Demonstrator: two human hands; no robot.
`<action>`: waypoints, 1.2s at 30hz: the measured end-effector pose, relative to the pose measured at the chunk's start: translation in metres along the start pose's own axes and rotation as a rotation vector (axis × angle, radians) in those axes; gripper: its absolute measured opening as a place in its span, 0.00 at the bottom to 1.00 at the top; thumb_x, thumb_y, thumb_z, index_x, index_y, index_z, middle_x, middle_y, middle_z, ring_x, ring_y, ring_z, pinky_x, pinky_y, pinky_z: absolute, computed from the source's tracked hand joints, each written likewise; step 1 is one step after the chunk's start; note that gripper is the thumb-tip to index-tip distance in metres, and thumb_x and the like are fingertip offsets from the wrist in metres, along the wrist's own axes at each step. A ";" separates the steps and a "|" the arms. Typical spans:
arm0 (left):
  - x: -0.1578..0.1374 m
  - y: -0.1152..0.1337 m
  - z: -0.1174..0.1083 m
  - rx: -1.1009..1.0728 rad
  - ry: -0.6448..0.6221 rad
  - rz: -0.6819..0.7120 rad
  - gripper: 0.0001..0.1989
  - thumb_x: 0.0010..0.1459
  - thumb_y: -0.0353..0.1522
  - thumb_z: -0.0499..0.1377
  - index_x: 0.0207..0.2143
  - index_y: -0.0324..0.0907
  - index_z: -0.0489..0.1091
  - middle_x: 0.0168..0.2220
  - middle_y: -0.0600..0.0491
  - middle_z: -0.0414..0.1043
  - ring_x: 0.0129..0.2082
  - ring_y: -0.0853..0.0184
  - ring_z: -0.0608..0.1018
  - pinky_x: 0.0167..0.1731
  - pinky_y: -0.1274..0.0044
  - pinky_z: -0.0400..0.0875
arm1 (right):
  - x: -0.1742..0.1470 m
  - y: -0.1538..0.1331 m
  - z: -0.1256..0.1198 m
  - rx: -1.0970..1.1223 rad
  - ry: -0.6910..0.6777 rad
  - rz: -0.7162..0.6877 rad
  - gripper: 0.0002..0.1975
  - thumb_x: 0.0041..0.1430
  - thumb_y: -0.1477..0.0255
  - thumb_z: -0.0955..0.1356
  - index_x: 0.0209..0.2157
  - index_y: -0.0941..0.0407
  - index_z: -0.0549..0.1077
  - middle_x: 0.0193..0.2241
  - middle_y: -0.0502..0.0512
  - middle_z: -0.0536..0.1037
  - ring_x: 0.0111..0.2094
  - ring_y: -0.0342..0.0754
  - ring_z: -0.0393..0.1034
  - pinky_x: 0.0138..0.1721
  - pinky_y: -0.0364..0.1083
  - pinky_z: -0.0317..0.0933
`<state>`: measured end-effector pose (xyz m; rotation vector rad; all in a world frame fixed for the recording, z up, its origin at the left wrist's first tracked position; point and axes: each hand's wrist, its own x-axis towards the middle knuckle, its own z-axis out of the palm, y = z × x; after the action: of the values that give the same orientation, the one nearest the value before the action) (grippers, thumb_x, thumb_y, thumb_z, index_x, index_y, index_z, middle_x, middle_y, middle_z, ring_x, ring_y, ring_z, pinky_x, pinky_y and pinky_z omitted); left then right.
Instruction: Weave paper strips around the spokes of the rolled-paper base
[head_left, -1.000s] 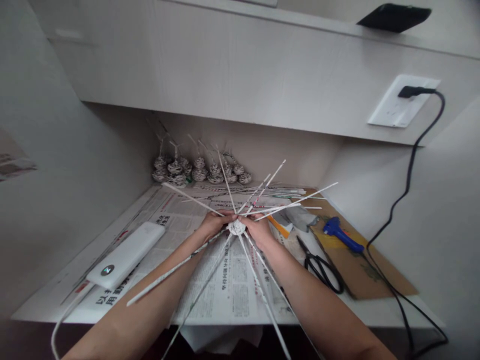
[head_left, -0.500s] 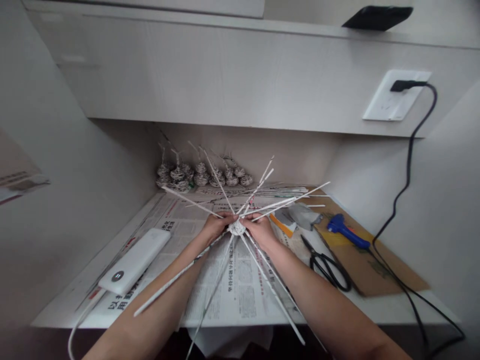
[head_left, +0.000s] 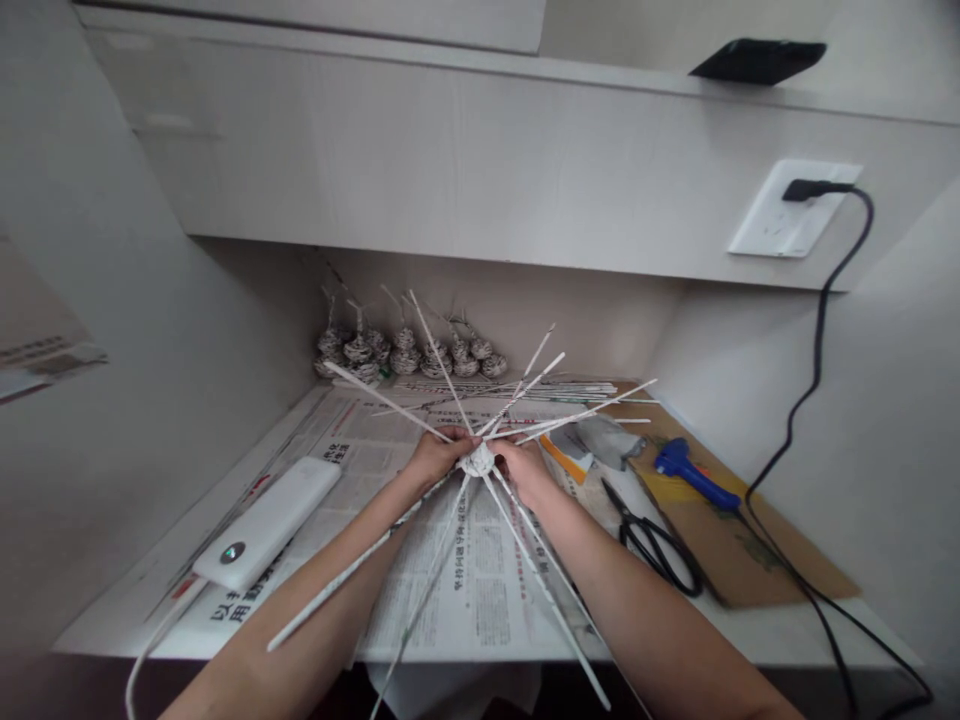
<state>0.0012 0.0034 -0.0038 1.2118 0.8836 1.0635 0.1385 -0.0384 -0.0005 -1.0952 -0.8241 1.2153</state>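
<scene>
Between my two hands is a small round woven paper piece (head_left: 478,461), with several rolled-paper strips fanning out from it on all sides. My left hand (head_left: 441,455) pinches its left edge, fingers closed near the base of the strips. On the opposite edge, my right hand (head_left: 523,464) grips it with the thumb on top. Some fingers of both hands are hidden under the piece. Long paper strips (head_left: 551,590) hang toward me over my forearms and the table's front edge, while others point away.
Newspaper (head_left: 375,470) covers the white table. Woven gourds (head_left: 405,355) stand at the back, beside loose paper strips (head_left: 577,390). Black scissors (head_left: 652,540), a blue glue gun (head_left: 694,474) on cardboard (head_left: 780,560) and a grey cloth (head_left: 609,440) lie right. A white power bank (head_left: 270,520) lies left.
The woven piece has turned slightly in my hands, and the strips pointing away have shifted and spread. Both hands keep their hold. The view has tilted a little.
</scene>
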 end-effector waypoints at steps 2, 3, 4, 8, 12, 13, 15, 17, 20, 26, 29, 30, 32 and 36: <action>0.000 0.000 0.000 -0.018 -0.015 -0.011 0.20 0.31 0.42 0.72 0.20 0.38 0.71 0.16 0.57 0.68 0.16 0.74 0.66 0.19 0.80 0.58 | -0.002 -0.001 0.002 0.001 0.032 0.032 0.09 0.35 0.69 0.73 0.21 0.57 0.71 0.15 0.48 0.74 0.15 0.45 0.65 0.17 0.43 0.58; -0.001 0.000 0.000 -0.030 -0.013 -0.017 0.20 0.30 0.42 0.72 0.20 0.38 0.70 0.16 0.58 0.68 0.17 0.74 0.66 0.20 0.80 0.58 | -0.002 -0.001 0.002 -0.006 0.046 0.031 0.10 0.35 0.68 0.73 0.21 0.57 0.71 0.15 0.48 0.74 0.15 0.45 0.64 0.16 0.43 0.57; -0.001 0.000 0.001 -0.043 0.002 -0.020 0.20 0.30 0.41 0.72 0.20 0.38 0.70 0.16 0.58 0.68 0.17 0.74 0.67 0.20 0.80 0.59 | -0.002 0.000 0.002 -0.015 0.058 0.022 0.11 0.35 0.68 0.73 0.21 0.57 0.70 0.15 0.48 0.73 0.14 0.44 0.64 0.15 0.43 0.57; -0.002 -0.004 0.009 -0.120 0.133 -0.017 0.19 0.28 0.39 0.72 0.20 0.38 0.70 0.17 0.57 0.70 0.17 0.72 0.69 0.21 0.79 0.61 | -0.001 0.005 0.004 -0.003 0.078 -0.050 0.11 0.37 0.68 0.73 0.21 0.56 0.68 0.14 0.46 0.72 0.14 0.44 0.64 0.15 0.42 0.57; -0.001 -0.007 0.010 -0.138 0.201 -0.075 0.14 0.33 0.35 0.70 0.20 0.38 0.70 0.17 0.55 0.71 0.17 0.71 0.69 0.20 0.79 0.61 | 0.003 0.011 0.004 0.029 0.068 -0.129 0.13 0.37 0.67 0.74 0.20 0.55 0.66 0.13 0.43 0.70 0.14 0.42 0.62 0.15 0.41 0.58; -0.001 -0.007 0.009 -0.115 0.206 -0.088 0.13 0.34 0.34 0.69 0.20 0.38 0.70 0.17 0.55 0.70 0.17 0.71 0.69 0.20 0.79 0.60 | 0.003 0.012 0.004 0.018 0.057 -0.138 0.13 0.37 0.66 0.74 0.21 0.55 0.66 0.13 0.43 0.70 0.14 0.42 0.63 0.15 0.41 0.59; 0.002 -0.006 0.006 -0.064 0.219 -0.105 0.09 0.36 0.31 0.68 0.19 0.38 0.70 0.15 0.56 0.69 0.16 0.72 0.67 0.19 0.79 0.59 | 0.003 0.013 0.003 -0.041 0.026 -0.153 0.13 0.38 0.66 0.74 0.24 0.55 0.69 0.16 0.44 0.72 0.16 0.42 0.65 0.16 0.41 0.61; 0.003 -0.004 0.003 -0.019 0.242 -0.126 0.07 0.38 0.28 0.66 0.17 0.38 0.69 0.14 0.57 0.67 0.15 0.72 0.66 0.19 0.79 0.58 | 0.002 0.012 0.002 -0.124 -0.005 -0.175 0.13 0.40 0.65 0.74 0.26 0.55 0.71 0.18 0.44 0.73 0.17 0.43 0.66 0.17 0.41 0.62; 0.004 -0.001 0.001 0.021 0.268 -0.153 0.07 0.39 0.26 0.64 0.16 0.39 0.68 0.13 0.57 0.66 0.15 0.72 0.66 0.18 0.79 0.57 | 0.000 0.012 -0.001 -0.213 -0.030 -0.207 0.12 0.42 0.64 0.74 0.28 0.55 0.72 0.19 0.45 0.73 0.18 0.43 0.66 0.17 0.42 0.63; -0.001 0.003 -0.001 -0.015 0.235 -0.169 0.06 0.41 0.26 0.64 0.16 0.38 0.69 0.14 0.56 0.67 0.15 0.72 0.66 0.18 0.79 0.56 | 0.000 0.014 -0.004 -0.324 -0.105 -0.327 0.10 0.48 0.66 0.73 0.32 0.55 0.76 0.26 0.48 0.77 0.24 0.43 0.69 0.26 0.42 0.64; -0.001 0.002 -0.004 -0.053 0.203 -0.144 0.08 0.40 0.26 0.64 0.15 0.38 0.68 0.12 0.57 0.64 0.13 0.73 0.64 0.17 0.79 0.53 | -0.002 0.013 -0.004 -0.378 -0.153 -0.348 0.09 0.49 0.67 0.72 0.33 0.55 0.77 0.29 0.50 0.79 0.28 0.44 0.71 0.32 0.43 0.65; -0.001 0.002 -0.005 -0.048 0.192 -0.139 0.09 0.40 0.26 0.64 0.15 0.38 0.67 0.11 0.57 0.63 0.13 0.73 0.63 0.17 0.79 0.53 | -0.002 0.012 -0.004 -0.390 -0.152 -0.350 0.10 0.49 0.67 0.72 0.34 0.55 0.78 0.30 0.51 0.79 0.29 0.45 0.71 0.33 0.43 0.65; 0.001 0.000 -0.007 -0.009 0.169 -0.137 0.09 0.39 0.28 0.65 0.15 0.38 0.67 0.12 0.57 0.64 0.13 0.73 0.64 0.16 0.79 0.53 | -0.001 0.012 -0.004 -0.390 -0.124 -0.347 0.12 0.48 0.67 0.72 0.37 0.54 0.78 0.31 0.51 0.79 0.29 0.45 0.72 0.32 0.43 0.64; 0.007 -0.006 -0.011 0.028 0.147 -0.140 0.08 0.39 0.30 0.67 0.18 0.38 0.70 0.15 0.56 0.68 0.15 0.73 0.66 0.17 0.80 0.55 | 0.003 0.012 -0.004 -0.268 -0.038 -0.232 0.12 0.46 0.65 0.73 0.34 0.56 0.77 0.25 0.51 0.79 0.26 0.46 0.72 0.29 0.44 0.64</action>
<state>-0.0060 0.0126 -0.0112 1.0883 1.0846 1.0396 0.1389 -0.0365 -0.0131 -1.1557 -1.1350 0.9517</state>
